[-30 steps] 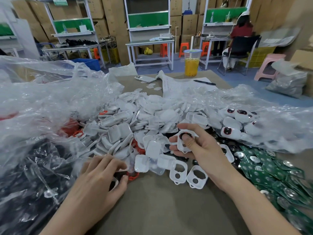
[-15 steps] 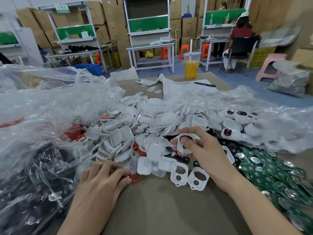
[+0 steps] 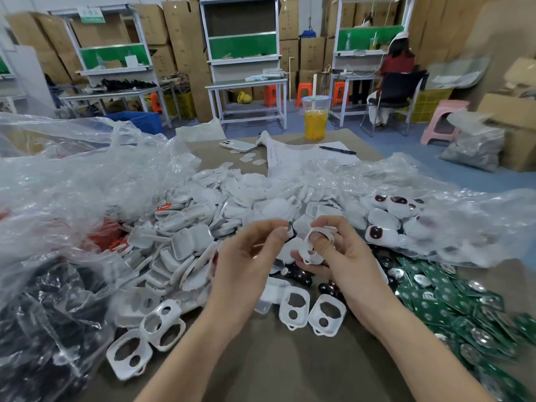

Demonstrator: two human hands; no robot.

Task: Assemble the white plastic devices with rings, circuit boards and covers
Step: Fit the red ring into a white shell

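My right hand (image 3: pixel 342 256) grips a white plastic shell (image 3: pixel 314 250) with cut-out holes, a finger poked through its larger hole. My left hand (image 3: pixel 246 262) is raised beside it, its fingertips pinched on a thin pale piece (image 3: pixel 262 245) too small to identify. The two hands nearly touch above the parts. Under them lie more holed white shells (image 3: pixel 294 310), a heap of white covers (image 3: pixel 232 210), small black lens pieces (image 3: pixel 300 277) and red rings (image 3: pixel 107 236). Green circuit boards (image 3: pixel 452 300) are spread at the right.
Finished white devices with dark faces (image 3: pixel 377 233) sit in a clear plastic bag at the right. A bag of black parts (image 3: pixel 43 314) fills the left. A cup of yellow drink (image 3: pixel 316 117), a phone (image 3: pixel 237 145), paper and a pen (image 3: pixel 338 150) lie on the brown table (image 3: pixel 290 369).
My left hand has lifted off the pile at the lower left and come up next to my right hand. My right hand still holds the holed shell, raised slightly.
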